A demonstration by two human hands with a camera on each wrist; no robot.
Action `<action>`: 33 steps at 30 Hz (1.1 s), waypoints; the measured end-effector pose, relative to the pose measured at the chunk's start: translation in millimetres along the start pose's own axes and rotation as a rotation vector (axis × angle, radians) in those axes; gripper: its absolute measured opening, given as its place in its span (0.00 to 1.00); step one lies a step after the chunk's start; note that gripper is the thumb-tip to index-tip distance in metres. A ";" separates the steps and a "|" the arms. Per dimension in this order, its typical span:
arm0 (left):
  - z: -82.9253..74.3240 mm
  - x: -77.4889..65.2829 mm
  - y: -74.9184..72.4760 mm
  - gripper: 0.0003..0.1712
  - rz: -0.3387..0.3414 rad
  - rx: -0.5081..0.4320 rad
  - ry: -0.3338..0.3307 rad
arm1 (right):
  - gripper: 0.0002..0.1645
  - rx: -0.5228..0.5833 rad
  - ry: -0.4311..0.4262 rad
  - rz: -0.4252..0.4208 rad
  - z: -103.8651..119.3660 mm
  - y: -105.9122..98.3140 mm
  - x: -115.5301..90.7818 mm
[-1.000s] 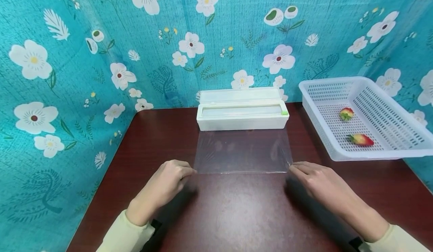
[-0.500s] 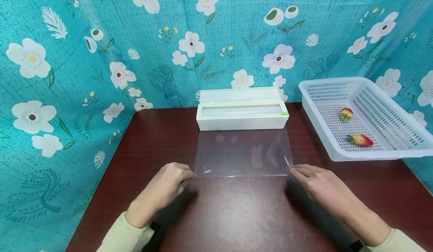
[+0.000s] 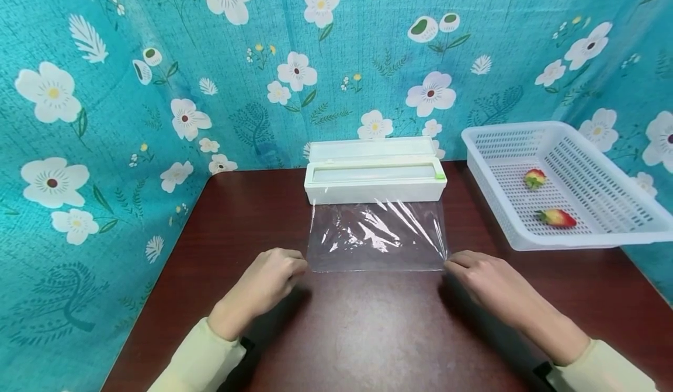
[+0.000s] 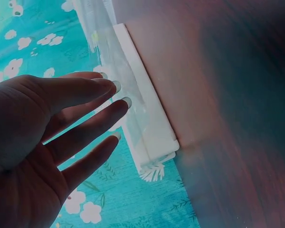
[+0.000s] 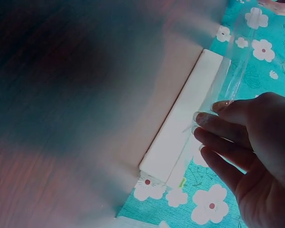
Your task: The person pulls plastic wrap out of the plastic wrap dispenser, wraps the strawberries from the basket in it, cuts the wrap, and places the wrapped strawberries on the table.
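A sheet of clear cling film (image 3: 375,234) stretches toward me over the dark table, drawn from a white cling film dispenser (image 3: 374,192) whose see-through lid (image 3: 372,146) stands raised. My left hand (image 3: 270,281) pinches the film's near left corner between thumb and forefinger; its other fingers are spread loosely in the left wrist view. At the near right corner, my right hand (image 3: 486,281) pinches the film the same way, thumb meeting forefinger in the right wrist view. Bright creases and glare run across the sheet. A small green slider (image 3: 439,176) sits at the dispenser's right end.
On the right stands a white plastic basket (image 3: 517,228) with two strawberries, one farther back (image 3: 534,178) and one nearer (image 3: 558,217). A blue flowered cloth (image 3: 336,88) hangs behind and beside the dark red-brown table (image 3: 368,333).
Both hands keep hold of the film corners and have come slightly closer together. The smooth sheet now shows strong glare and creases. The dispenser and basket stay put.
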State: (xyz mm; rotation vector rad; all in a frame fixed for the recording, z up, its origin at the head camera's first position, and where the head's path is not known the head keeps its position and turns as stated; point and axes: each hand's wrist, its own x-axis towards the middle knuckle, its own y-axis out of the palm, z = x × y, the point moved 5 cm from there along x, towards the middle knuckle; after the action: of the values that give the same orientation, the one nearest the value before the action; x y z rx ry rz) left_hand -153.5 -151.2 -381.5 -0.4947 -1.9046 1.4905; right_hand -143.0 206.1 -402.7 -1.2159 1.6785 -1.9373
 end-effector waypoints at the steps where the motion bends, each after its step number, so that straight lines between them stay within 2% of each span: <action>1: 0.4 0.6 1.6 0.16 0.003 0.011 0.003 | 0.16 0.000 0.000 0.001 -0.7 1.2 0.5; 6: 2.9 2.1 11.1 0.12 0.043 0.036 0.001 | 0.17 0.010 0.006 0.025 -2.4 9.6 1.8; 10: 4.6 0.8 20.1 0.17 0.090 0.045 -0.010 | 0.14 0.012 -0.005 0.034 -2.1 16.3 1.9; 16: 3.8 0.7 29.9 0.20 0.123 0.051 -0.005 | 0.11 0.005 0.004 0.062 -5.1 25.3 1.8; 24: 1.8 1.5 36.4 0.10 0.151 0.067 -0.012 | 0.09 -0.001 0.011 0.094 -7.7 35.6 1.6; 29: 0.1 0.0 39.2 0.03 0.195 0.052 -0.025 | 0.09 0.011 0.017 0.118 -7.5 40.6 1.3; 33: -0.8 -1.1 41.4 0.05 0.233 0.032 -0.031 | 0.11 0.013 0.029 0.132 -8.4 42.9 0.9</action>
State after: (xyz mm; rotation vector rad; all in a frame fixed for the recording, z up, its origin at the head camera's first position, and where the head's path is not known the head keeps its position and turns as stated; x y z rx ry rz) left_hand -156.3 -139.8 -421.3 -0.7024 -1.8948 1.6827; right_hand -162.3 199.4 -441.4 -1.0489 1.7117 -1.8926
